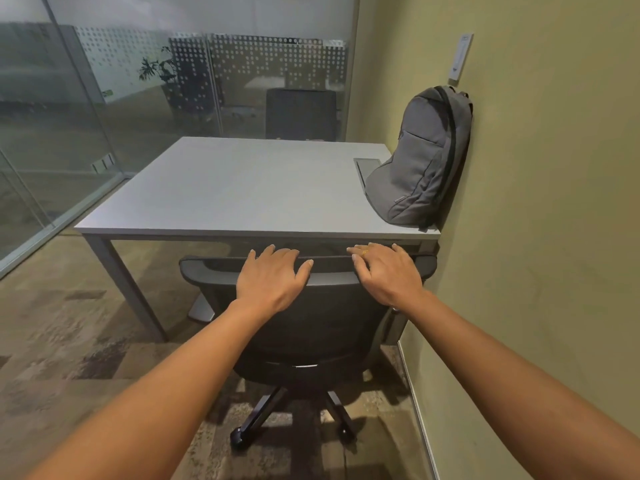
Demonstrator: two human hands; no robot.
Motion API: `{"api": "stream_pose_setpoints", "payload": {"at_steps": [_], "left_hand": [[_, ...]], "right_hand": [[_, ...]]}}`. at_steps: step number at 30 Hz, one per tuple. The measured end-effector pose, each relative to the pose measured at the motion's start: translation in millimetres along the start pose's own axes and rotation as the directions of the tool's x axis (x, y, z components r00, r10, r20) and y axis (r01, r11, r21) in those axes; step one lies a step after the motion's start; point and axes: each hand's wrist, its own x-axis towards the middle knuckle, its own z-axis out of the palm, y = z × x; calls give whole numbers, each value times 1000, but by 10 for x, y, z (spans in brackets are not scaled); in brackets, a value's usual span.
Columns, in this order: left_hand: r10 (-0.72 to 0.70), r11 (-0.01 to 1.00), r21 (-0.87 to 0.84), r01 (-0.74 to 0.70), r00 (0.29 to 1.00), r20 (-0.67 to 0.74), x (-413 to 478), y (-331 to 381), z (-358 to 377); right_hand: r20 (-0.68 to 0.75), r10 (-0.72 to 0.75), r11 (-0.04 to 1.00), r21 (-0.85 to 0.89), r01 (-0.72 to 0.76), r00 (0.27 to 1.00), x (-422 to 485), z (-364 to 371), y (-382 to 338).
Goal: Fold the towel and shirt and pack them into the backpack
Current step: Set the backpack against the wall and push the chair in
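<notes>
I am resting my left hand [273, 276] and right hand [388, 271] on the top rail of the office chair [301, 327], fingers loosely spread and clasping nothing. The backpack [422, 157] is standing on the table [242, 188] at its right edge, leaning against the wall [554, 168]. Towel and shirt are not showing (not on the tabletop, anyway), so folding is not yet starting; I am probably needing to move the chair aside and fetch them.

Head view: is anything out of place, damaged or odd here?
Nothing is spilled or damaged. The grey backpack leans against the wall on the table. Oddly, no towel or shirt is in view.
</notes>
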Motion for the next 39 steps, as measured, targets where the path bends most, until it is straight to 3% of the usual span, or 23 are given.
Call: {"api": "stream_pose_setpoints", "payload": {"at_steps": [3, 17, 25, 30, 35, 39], "left_hand": [[12, 999, 34, -10, 999, -50, 69, -41, 35], [1, 998, 61, 3, 997, -75, 612, -293, 65], [54, 997, 58, -48, 993, -103, 1155, -310, 121], [74, 996, 54, -68, 992, -106, 1516, -305, 210], [99, 993, 70, -91, 987, -130, 1733, -339, 264], [101, 994, 61, -94, 988, -117, 1889, -332, 257]], "right_hand": [[-60, -2, 1000, 17, 3, 998, 66, 76, -116], [-81, -93, 993, -82, 86, 992, 542, 175, -344], [-104, 8, 996, -92, -18, 995, 1041, 231, -177], [-231, 153, 987, -19, -162, 961, 1310, 392, -208], [-389, 157, 983, -30, -183, 908, 1573, 594, -216], [-385, 141, 984, -44, -171, 912, 1737, 587, -130]]}}
